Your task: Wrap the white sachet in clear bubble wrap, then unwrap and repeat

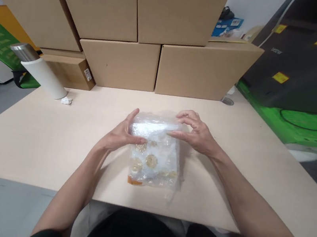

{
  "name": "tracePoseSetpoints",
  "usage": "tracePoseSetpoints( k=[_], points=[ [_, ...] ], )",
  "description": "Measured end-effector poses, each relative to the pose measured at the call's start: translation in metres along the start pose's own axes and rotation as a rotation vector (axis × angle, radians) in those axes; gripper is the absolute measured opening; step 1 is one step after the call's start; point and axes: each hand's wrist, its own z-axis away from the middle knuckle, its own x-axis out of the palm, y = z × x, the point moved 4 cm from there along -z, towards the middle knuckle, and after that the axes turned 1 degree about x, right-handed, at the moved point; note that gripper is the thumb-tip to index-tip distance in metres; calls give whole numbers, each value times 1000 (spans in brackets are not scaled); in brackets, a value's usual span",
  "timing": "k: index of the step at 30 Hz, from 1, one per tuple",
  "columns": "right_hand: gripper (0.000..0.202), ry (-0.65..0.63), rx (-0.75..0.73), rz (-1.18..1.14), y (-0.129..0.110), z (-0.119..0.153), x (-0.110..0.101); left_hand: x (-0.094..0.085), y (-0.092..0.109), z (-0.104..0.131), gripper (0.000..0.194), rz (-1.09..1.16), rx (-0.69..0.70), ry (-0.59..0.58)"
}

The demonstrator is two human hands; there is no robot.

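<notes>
A package wrapped in clear, crinkled plastic (154, 170) lies on the pale wooden table (80, 154) in front of me. Gold round marks and an orange corner show through the shiny wrapping; what is inside I cannot make out. My left hand (120, 134) holds the package's left side, thumb over the top and the other fingers along the far left edge. At the upper right, my right hand (196, 134) grips the wrapping, its thumb on the top face and its curled fingers at the far edge.
Stacked cardboard boxes (118, 66) line the back of the table. A white bottle with a steel cap (43, 76) stands at the left, beside a crumpled white scrap (66, 100). To the right is a large dark case (306, 74) on a green surface (310, 130).
</notes>
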Motion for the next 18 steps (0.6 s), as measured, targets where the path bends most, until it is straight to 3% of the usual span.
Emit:
tracePoseSetpoints(
  k=[3,7,11,14,16,18],
  points=[
    [34,-71,80,-166,1,4,8,-7,-2,-1,99,-224,-32,-10],
    [38,-85,240,-355,-1,12,19,-6,-1,-4,54,-423,53,33],
    [41,76,270,-421,-5,13,18,12,-7,-4,36,-129,32,17],
    [43,162,359,-467,3,10,17,20,-11,-6,38,59,60,135],
    [43,122,421,-546,8,9,20,20,-14,-10,43,114,105,226],
    [50,-20,479,-630,10,10,28,16,-16,-13,52,132,132,316]
  ],
)
